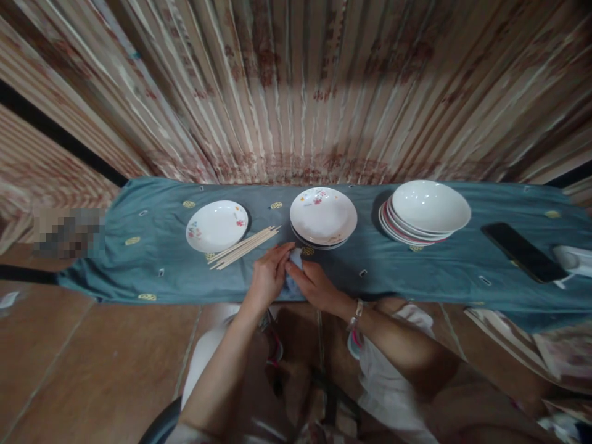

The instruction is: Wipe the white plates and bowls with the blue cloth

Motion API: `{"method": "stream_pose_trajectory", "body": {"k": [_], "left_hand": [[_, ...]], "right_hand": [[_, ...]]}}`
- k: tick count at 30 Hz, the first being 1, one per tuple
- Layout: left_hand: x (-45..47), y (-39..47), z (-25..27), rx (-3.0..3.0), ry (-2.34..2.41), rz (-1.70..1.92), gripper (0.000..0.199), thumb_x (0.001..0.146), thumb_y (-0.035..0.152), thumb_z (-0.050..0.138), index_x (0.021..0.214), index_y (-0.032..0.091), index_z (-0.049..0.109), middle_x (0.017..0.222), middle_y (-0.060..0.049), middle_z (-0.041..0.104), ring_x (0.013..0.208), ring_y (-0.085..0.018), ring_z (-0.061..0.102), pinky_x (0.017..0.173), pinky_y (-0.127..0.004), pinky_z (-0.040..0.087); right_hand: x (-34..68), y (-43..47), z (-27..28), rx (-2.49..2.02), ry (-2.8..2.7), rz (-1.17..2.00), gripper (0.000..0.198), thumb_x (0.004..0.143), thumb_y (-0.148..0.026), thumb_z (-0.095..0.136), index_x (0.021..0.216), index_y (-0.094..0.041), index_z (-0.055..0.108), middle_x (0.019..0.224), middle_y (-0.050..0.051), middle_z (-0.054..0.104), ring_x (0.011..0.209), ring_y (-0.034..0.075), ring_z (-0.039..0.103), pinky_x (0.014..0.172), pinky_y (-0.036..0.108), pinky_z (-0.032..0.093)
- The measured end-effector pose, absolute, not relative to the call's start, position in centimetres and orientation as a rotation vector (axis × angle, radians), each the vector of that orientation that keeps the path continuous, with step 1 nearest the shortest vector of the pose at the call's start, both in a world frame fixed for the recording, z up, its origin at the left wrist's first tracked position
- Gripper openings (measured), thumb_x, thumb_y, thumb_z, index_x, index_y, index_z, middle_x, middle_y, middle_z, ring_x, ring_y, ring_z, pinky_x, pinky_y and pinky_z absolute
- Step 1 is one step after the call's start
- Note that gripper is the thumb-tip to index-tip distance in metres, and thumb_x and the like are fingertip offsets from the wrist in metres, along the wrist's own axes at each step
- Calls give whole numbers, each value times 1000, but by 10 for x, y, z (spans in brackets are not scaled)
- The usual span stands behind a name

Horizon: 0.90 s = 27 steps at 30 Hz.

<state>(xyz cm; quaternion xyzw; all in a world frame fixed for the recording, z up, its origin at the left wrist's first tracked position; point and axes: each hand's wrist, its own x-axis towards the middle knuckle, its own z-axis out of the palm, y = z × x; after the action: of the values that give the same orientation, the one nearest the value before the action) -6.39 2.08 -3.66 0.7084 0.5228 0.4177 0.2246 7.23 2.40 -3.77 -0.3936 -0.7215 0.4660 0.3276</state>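
My left hand (269, 275) and my right hand (320, 288) meet near the table's front edge. Their fingers are closed on a pale bluish cloth (293, 277), partly hidden between them. Just beyond the hands stands a small stack of white dishes, topped by a floral plate (324, 217). Several light wooden chopsticks (244, 248) lie in a slanted bundle left of my left hand. Behind them is another white plate (216, 227) with flowers near its rim. On the right, a white bowl (431, 206) tops a taller stack of dishes, some with red edges.
A teal patterned cloth (176, 277) covers the narrow table. At its right end lie a black phone (522, 250) and a white object (573, 260), cut off by the frame. A pleated curtain (296, 92) hangs close behind. Below is a brown tiled floor (115, 370).
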Motion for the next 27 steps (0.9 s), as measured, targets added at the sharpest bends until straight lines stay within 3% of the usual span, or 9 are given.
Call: {"method": "stream_pose_trajectory", "body": {"k": [9,14,18,20,22,25,27], "left_hand": [[-104,30,-54,1398,1511,1480,48,85,43,53,127,19,55,131,-10,58,123,-24,51,108,-41,34],[-146,40,-69,1025,1545,1803,81,70,43,70,140,18,35,151,-15,29,138,-26,30,112,-38,26],[-176,42,-80,771,1620,1915,85,70,31,67,142,18,24,155,-14,16,142,-22,18,114,-35,21],[-187,43,-84,656,1668,1930,79,71,27,64,140,21,27,155,-12,19,142,-21,20,113,-36,22],[-196,46,-89,593,1696,1935,67,72,26,62,133,24,34,149,-10,32,137,-21,31,110,-37,29],[-206,51,-95,585,1648,1933,47,71,23,60,116,24,46,126,-8,54,118,-19,53,98,-36,44],[-211,55,-99,615,1579,1911,35,69,22,58,102,22,48,109,-5,61,102,-16,60,88,-32,49]], "right_hand": [[61,29,-38,-1012,-1992,1071,30,92,-37,36,74,-19,51,67,0,55,63,12,49,66,26,38],[61,34,-46,-1060,-1988,1076,32,91,-40,38,65,-21,43,59,-2,46,56,12,43,57,27,33],[56,38,-52,-1065,-1943,1123,33,90,-42,36,65,-21,41,59,-2,45,57,12,43,58,28,33],[52,41,-55,-1089,-1905,1155,34,89,-43,36,65,-21,43,60,-2,46,58,13,43,60,28,34],[46,47,-56,-1129,-1852,1182,34,89,-45,36,68,-20,47,62,-1,48,59,13,44,61,28,36],[34,58,-56,-1159,-1792,1187,33,88,-45,36,79,-18,53,71,1,56,65,14,51,65,28,40],[24,68,-53,-1166,-1805,1173,33,89,-44,37,85,-17,55,77,3,60,70,15,54,67,27,42]]}}
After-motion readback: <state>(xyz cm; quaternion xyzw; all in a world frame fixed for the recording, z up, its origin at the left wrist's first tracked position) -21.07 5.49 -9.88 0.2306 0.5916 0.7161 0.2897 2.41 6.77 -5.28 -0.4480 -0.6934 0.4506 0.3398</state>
